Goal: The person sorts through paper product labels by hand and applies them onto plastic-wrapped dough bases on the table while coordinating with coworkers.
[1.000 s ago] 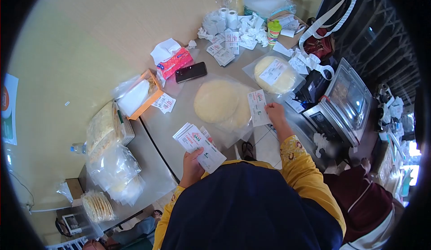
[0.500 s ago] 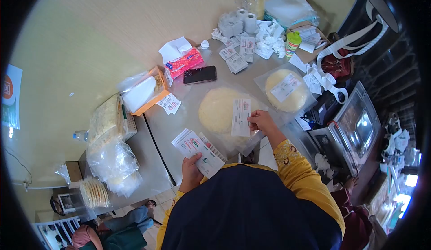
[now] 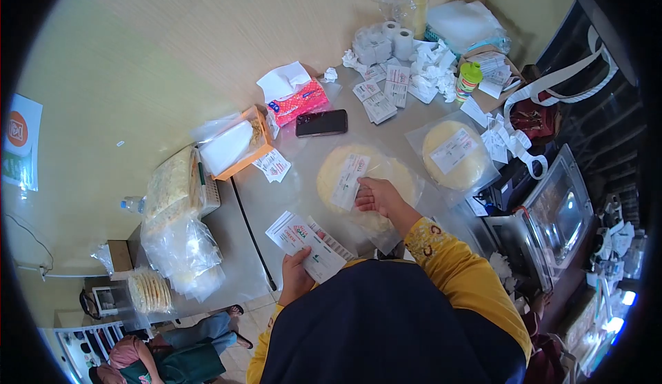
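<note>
My left hand (image 3: 296,275) grips a fanned stack of white printed labels (image 3: 310,239) near the table's front edge. My right hand (image 3: 379,198) holds a single printed label (image 3: 349,181) by its lower right edge. That label lies over a clear plastic bag (image 3: 386,227) of pale round flatbreads (image 3: 402,174), touching or just above it; which one I cannot tell. To the right sits another bagged pale round flatbread (image 3: 441,170), with a label (image 3: 453,151) on top.
A phone (image 3: 321,123), a pink tissue pack (image 3: 301,102) and an orange box (image 3: 258,151) stand behind. Label stacks (image 3: 376,102), tape rolls (image 3: 412,8) and a green-lidded cup (image 3: 468,82) are at the back. Bagged flatbreads (image 3: 169,184) are on the left. Another person (image 3: 169,356) is at lower left.
My right hand has moved left with the label, which has turned to a slant over the bag's left flatbread. My left hand still holds its stack. The whole view has shifted slightly.
</note>
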`<state>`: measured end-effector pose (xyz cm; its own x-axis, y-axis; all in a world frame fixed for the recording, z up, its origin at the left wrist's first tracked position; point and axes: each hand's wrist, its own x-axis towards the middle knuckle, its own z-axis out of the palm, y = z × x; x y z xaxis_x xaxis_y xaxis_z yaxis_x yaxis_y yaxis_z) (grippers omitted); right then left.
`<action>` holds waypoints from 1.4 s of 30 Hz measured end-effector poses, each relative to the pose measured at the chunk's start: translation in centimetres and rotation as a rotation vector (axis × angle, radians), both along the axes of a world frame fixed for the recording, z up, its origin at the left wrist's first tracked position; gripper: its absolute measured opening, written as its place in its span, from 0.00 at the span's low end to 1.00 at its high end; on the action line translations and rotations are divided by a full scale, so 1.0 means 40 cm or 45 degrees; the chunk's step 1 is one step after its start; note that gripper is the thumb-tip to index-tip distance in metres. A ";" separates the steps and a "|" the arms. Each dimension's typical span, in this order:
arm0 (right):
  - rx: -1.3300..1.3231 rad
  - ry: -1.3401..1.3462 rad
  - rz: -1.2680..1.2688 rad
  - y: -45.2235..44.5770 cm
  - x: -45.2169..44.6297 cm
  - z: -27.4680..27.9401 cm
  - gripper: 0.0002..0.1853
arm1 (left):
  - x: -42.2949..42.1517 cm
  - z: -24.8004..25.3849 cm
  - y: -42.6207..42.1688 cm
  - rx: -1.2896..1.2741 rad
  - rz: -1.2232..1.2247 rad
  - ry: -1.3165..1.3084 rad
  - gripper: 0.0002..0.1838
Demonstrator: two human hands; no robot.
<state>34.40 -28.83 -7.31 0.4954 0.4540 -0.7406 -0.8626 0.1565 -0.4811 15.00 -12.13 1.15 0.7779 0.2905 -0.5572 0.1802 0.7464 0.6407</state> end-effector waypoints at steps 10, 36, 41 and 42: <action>-0.042 -0.470 -0.274 -0.038 -0.011 -0.052 0.11 | 0.009 -0.009 0.017 -0.012 -0.056 -0.017 0.26; -0.162 -1.459 0.201 -0.093 -0.217 0.281 0.08 | 0.033 0.087 0.002 -0.283 -0.604 -0.236 0.32; -0.132 -1.452 0.380 -0.002 -0.269 0.260 0.09 | -0.025 0.110 0.020 -0.211 -0.633 -0.242 0.32; -0.100 -1.422 0.403 0.005 -0.275 0.254 0.09 | -0.037 0.112 0.034 -0.200 -0.649 -0.248 0.32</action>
<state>23.41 -28.61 2.84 0.7627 0.6467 0.0051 0.0524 -0.0540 -0.9972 13.51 -10.76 5.63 0.8909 -0.2234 -0.3955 0.4322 0.6849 0.5866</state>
